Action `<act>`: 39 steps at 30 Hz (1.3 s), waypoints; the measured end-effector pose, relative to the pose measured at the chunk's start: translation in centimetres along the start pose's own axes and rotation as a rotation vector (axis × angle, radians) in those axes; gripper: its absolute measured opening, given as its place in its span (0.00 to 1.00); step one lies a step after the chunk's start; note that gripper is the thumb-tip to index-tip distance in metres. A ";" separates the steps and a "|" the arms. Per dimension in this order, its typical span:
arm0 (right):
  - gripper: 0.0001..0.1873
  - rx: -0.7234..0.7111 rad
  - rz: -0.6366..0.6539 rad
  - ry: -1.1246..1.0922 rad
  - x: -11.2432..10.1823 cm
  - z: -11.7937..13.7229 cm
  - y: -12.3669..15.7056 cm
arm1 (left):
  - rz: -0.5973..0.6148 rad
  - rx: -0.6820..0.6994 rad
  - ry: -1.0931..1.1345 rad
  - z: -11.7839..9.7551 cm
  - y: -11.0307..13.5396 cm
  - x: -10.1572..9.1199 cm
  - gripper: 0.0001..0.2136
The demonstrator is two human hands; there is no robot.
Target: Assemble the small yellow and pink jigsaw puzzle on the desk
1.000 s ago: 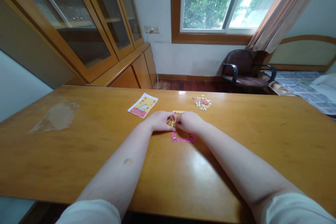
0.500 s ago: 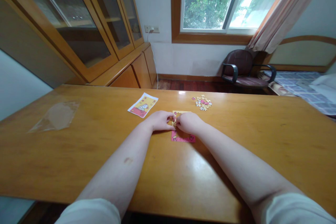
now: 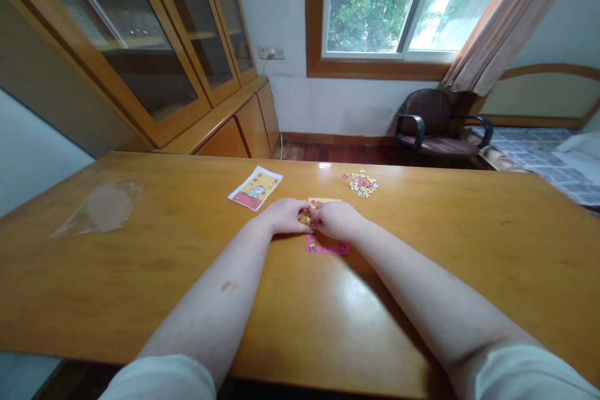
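A partly joined jigsaw puzzle [image 3: 327, 249] lies on the table under my hands, its top strip yellow and its bottom strip pink, with brown table showing inside the border. My left hand [image 3: 287, 216] rests at the puzzle's left edge, thumb and fingers curved but apart. Reaching over the puzzle from the right, my right hand [image 3: 338, 220] has its fingers pinched together at that same left edge. The fingertips of both hands meet or nearly meet there. Whatever the right fingers pinch is hidden. Much of the puzzle's middle and right side is covered by my right hand.
Loose puzzle pieces [image 3: 363, 183] are heaped beyond my right hand. A picture card [image 3: 256, 188] showing a white animal on yellow and red lies beyond my left hand. A clear plastic bag [image 3: 100, 207] lies at the table's left. Past the table stand a cabinet [image 3: 187, 100] and an armchair [image 3: 429, 122].
My right fingertips have shifted slightly left, closer to the left fingertips at the puzzle's left edge. My left hand has hardly moved.
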State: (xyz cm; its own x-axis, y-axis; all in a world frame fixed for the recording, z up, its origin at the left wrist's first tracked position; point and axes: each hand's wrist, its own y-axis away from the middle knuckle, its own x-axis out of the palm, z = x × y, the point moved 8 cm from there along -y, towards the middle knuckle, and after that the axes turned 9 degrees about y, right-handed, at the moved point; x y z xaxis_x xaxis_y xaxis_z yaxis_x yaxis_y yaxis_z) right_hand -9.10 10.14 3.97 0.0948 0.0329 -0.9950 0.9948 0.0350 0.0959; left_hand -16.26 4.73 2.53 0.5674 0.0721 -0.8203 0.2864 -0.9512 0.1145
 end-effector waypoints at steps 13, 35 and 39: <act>0.15 -0.015 0.022 -0.036 0.2 0.2 0.0 | 0.001 0.011 0.004 -0.1 0.0 0.0 0.18; 0.19 0.403 0.130 0.001 1.3 -7.5 0.5 | 0.006 -0.035 0.013 0.5 0.0 0.0 0.18; 0.18 0.359 0.153 -0.005 1.8 -7.2 0.4 | 0.018 -0.021 0.011 0.6 -0.1 0.1 0.19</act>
State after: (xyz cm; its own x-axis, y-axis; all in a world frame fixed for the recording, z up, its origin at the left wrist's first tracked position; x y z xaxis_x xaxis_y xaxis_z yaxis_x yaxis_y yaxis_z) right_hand -8.79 17.38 2.40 0.2420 0.0061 -0.9703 0.9192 -0.3217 0.2272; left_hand -16.63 4.65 2.09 0.5810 0.0580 -0.8118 0.2920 -0.9459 0.1414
